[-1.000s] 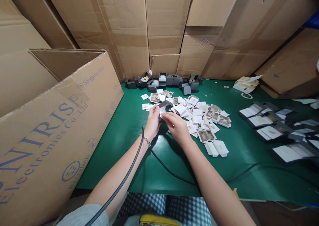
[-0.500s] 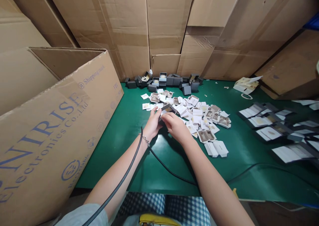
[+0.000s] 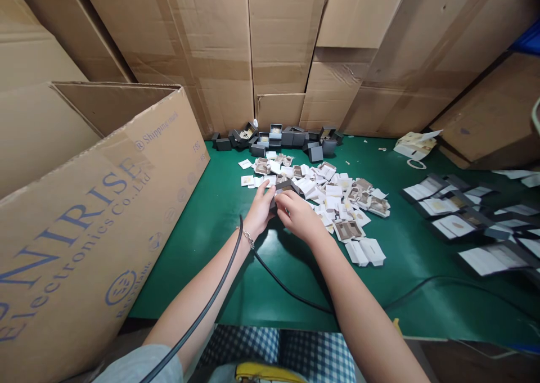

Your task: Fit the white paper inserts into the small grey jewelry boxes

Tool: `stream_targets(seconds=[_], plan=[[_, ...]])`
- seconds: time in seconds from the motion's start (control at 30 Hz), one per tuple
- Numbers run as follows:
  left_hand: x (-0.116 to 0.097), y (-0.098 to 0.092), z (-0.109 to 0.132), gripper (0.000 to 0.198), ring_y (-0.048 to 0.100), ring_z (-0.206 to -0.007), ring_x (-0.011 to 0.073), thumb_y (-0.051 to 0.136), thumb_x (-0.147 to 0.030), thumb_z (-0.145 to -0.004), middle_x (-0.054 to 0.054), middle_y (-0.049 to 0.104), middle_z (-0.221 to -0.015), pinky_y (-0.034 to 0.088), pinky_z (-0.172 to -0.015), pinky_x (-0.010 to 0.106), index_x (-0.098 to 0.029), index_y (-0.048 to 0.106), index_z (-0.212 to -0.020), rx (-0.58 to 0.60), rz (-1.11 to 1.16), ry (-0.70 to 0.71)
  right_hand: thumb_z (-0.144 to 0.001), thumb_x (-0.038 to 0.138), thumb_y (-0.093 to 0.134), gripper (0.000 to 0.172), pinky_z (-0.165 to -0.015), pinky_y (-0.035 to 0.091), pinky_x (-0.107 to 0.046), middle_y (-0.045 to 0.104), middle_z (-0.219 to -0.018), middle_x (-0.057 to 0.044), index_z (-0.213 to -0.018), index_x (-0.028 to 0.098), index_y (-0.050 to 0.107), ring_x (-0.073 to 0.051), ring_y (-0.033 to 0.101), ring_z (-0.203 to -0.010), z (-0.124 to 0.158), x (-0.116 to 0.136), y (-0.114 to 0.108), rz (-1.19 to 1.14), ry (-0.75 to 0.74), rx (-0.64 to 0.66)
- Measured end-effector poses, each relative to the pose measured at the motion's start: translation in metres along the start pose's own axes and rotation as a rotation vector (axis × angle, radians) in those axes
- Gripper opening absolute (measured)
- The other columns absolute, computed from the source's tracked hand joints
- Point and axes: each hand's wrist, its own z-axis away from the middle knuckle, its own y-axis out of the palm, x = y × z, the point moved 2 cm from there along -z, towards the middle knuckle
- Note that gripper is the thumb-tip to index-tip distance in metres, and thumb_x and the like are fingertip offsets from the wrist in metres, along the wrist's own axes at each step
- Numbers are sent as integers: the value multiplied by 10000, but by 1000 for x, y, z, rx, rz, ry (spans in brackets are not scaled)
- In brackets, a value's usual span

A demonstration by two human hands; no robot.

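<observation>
Between my hands, above the middle of the table, is a small black box (image 3: 287,185) with its lid raised. My left hand (image 3: 260,206) is closed around its left side. My right hand (image 3: 295,210) has its fingers bent and pressed on the box's near right edge; the fingers hide most of the inside, and whether they pinch something small there I cannot make out. Just beyond and to the right lies a heap of white folded papers (image 3: 334,190) and beige inserts (image 3: 349,230).
Several small black boxes (image 3: 294,138) stand along the back. At right lie open black boxes with white cards (image 3: 453,225). A large carton (image 3: 139,203) borders the left. A black cable (image 3: 291,296) crosses the green table (image 3: 270,270). Stacked cartons (image 3: 202,40) wall the back.
Both hands stay at the black box, with only slight finger movement. The box sits a little lower and more covered by my right hand. Nothing else has visibly moved.
</observation>
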Motion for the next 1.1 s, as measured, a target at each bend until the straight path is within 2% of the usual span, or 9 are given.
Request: stream_targets(seconds=[0.1,0.23,0.37,0.57,0.67,0.83,0.93,1.1], plan=[[0,-1,-1,505,547,-594,109,636,-365,-786,6,610,-794,400,-523,212,-280,500,-1265,2,-8,8,-836,111,434,208,-708,494,-284,576,-903,-67,-928,190,603,-166,559,-782,1,0,-1,-15,17,-17],[-2,-1,-3,397,536,-609,100,587,-354,-824,24,614,-855,391,-495,195,-259,536,-1206,-12,4,30,-901,192,440,246,-813,515,-315,591,-1008,-88,-1036,211,646,-176,590,-916,2,-2,3,-69,0,-134],[-3,0,-3,336,533,-610,101,538,-340,-857,26,599,-841,409,-501,196,-248,540,-1179,-23,52,28,-916,207,429,312,-818,532,-323,610,-1049,-94,-1147,225,638,-179,606,-947,2,-1,9,-108,34,-207],[-2,0,0,349,509,-591,105,543,-382,-854,17,586,-822,378,-477,201,-262,536,-1182,-21,45,22,-900,185,453,243,-844,531,-305,680,-985,-53,-990,232,673,-167,642,-924,3,2,10,-221,72,-274],[0,-1,-3,364,490,-585,103,566,-407,-840,8,566,-803,360,-483,200,-272,545,-1177,-39,27,17,-898,177,446,234,-831,533,-302,682,-972,-50,-932,234,670,-167,644,-916,3,-1,9,-200,44,-243],[2,-3,-6,336,502,-617,103,591,-388,-828,8,563,-815,375,-500,197,-262,576,-1140,-61,25,14,-912,153,383,299,-850,535,-315,656,-1084,-76,-1008,228,656,-174,623,-983,3,-1,8,-58,-47,-155],[1,-4,-9,283,553,-668,97,592,-328,-833,18,600,-862,427,-552,189,-229,586,-1098,-35,132,35,-918,161,379,328,-888,527,-345,619,-1165,-109,-1118,213,635,-196,597,-1046,3,5,9,45,-77,-164],[1,-7,-19,193,583,-709,74,576,-270,-839,11,617,-835,475,-730,192,-161,593,-997,-11,323,123,-929,180,405,354,-900,524,-383,636,-1145,-148,-1227,165,595,-227,602,-1047,2,16,16,139,-143,-144]])
